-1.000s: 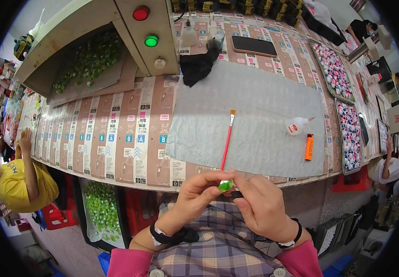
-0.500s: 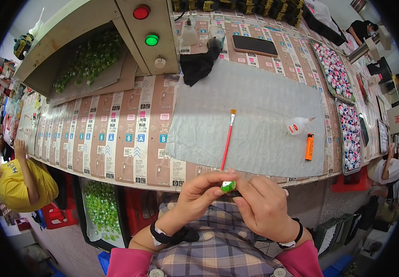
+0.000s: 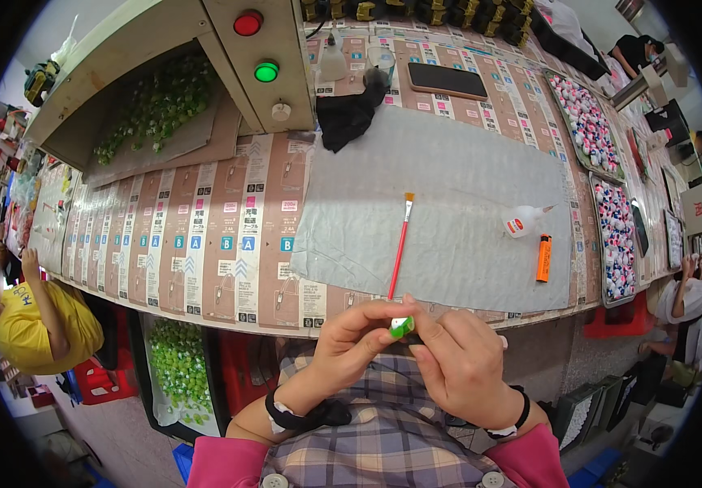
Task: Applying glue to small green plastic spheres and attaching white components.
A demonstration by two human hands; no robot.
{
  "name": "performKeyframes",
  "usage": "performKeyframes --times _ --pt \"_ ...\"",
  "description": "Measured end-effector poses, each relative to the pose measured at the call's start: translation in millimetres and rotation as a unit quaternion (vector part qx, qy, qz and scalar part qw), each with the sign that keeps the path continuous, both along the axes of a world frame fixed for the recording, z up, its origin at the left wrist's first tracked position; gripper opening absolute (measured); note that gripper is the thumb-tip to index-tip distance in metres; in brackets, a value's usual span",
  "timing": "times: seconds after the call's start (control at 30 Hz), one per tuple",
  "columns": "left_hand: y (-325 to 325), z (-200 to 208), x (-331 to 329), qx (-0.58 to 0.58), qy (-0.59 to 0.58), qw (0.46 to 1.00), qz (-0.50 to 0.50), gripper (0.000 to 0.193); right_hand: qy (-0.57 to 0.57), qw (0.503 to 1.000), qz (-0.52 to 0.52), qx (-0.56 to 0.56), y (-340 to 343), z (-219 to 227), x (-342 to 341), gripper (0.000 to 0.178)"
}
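Between the fingertips of both hands is a small green and white piece, held just off the table's near edge. My left hand pinches it from the left with thumb and forefinger. My right hand is closed against its other side, fingers curled; the tips partly hide the piece. A red-handled paintbrush with orange bristles lies beyond my hands on a grey cloth. Farther right on that cloth are a small white squeeze bottle with a thin nozzle and an orange cylinder.
A metal cabinet with red and green buttons stands at left, green pieces inside. A tray of green pieces sits below the table edge. Trays of pink, white and blue pieces line the right. A phone and black cloth lie behind.
The green and white piece has turned slightly between my fingertips, showing more white. Both hands stay in nearly the same place.
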State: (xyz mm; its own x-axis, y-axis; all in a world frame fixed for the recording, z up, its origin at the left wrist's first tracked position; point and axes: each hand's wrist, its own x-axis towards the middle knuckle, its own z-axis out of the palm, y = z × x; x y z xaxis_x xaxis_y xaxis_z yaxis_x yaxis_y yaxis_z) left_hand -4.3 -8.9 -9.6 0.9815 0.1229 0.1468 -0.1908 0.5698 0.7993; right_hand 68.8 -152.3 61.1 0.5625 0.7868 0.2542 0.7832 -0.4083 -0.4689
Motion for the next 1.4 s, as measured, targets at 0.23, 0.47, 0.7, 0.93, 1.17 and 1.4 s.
performKeyframes --times 0.23,0.47,0.7,0.93,1.17,1.4 --pt "-1.7 0.1 0.0 -0.027 -0.003 1.0 -0.003 0.028 0.043 0.999 0.015 0.0 -2.1 3.8 3.9 0.044" --pt "-1.7 0.4 -0.3 -0.016 0.005 1.0 -0.001 0.029 0.041 0.999 0.024 0.0 -3.1 3.9 5.4 0.043" --pt "-1.5 0.7 0.0 -0.017 0.007 1.0 -0.003 0.029 0.032 0.999 0.021 -0.002 -3.1 2.5 4.9 0.043" --pt "-1.6 1.3 -0.3 0.013 0.005 1.0 0.012 0.028 0.03 0.999 0.017 0.0 -2.4 1.3 5.0 0.041" --pt "-1.1 0.6 -0.8 0.001 0.004 1.0 -0.001 0.028 0.068 0.997 0.025 0.0 -5.1 3.7 6.5 0.039" --pt "-0.8 0.2 -0.7 -0.001 0.009 1.0 -0.005 0.028 0.07 0.997 0.026 -0.004 -4.5 4.1 7.0 0.038"
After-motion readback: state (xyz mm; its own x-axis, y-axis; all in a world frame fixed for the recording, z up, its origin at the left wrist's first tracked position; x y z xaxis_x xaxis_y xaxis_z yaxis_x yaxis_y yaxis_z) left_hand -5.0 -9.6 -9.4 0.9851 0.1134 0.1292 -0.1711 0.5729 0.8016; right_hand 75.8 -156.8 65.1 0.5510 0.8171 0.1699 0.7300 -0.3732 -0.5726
